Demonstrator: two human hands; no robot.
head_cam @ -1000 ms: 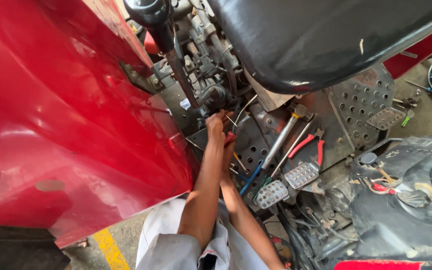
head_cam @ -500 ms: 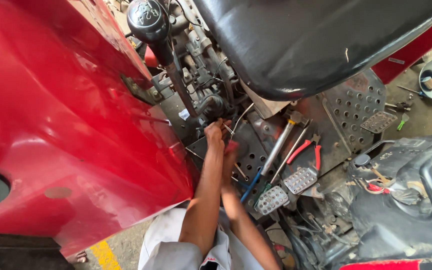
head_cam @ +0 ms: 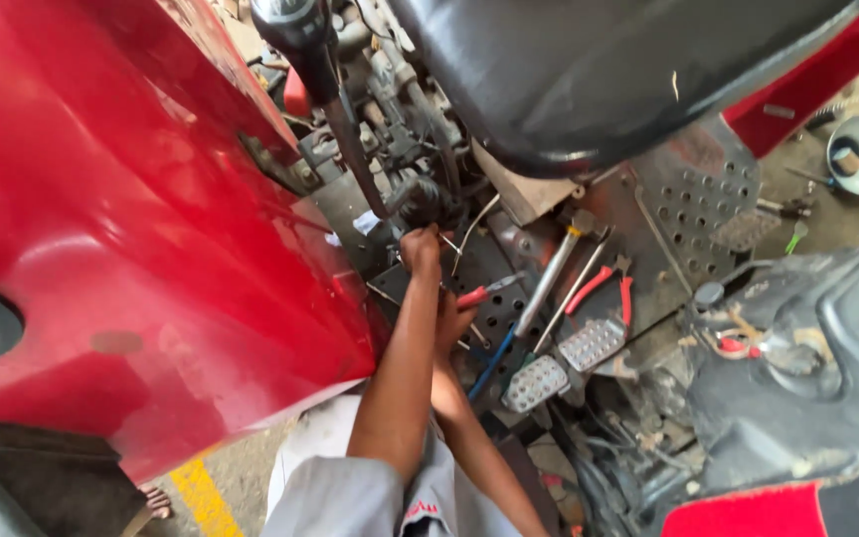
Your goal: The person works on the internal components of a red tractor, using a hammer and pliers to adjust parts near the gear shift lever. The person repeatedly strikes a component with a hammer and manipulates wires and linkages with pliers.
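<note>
The black rubber boot [head_cam: 428,202] sits at the base of the gear lever [head_cam: 335,104], beside the red fender [head_cam: 131,229]. I have my left hand [head_cam: 420,249] reaching up against it; I cannot tell its finger spread. My right hand [head_cam: 452,320], just below, grips red-handled pliers [head_cam: 484,292]. On the perforated floor plate [head_cam: 698,214] lie a hammer [head_cam: 549,273], another pair of red pliers [head_cam: 603,283] and two pedals [head_cam: 564,363].

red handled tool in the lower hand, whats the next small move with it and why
Probably bring the red-handled tool up to the black fitting at the foot of the lever. The left hand is already up against that fitting, while the right hand holds the tool lower down, with its tip pointing away.
</note>
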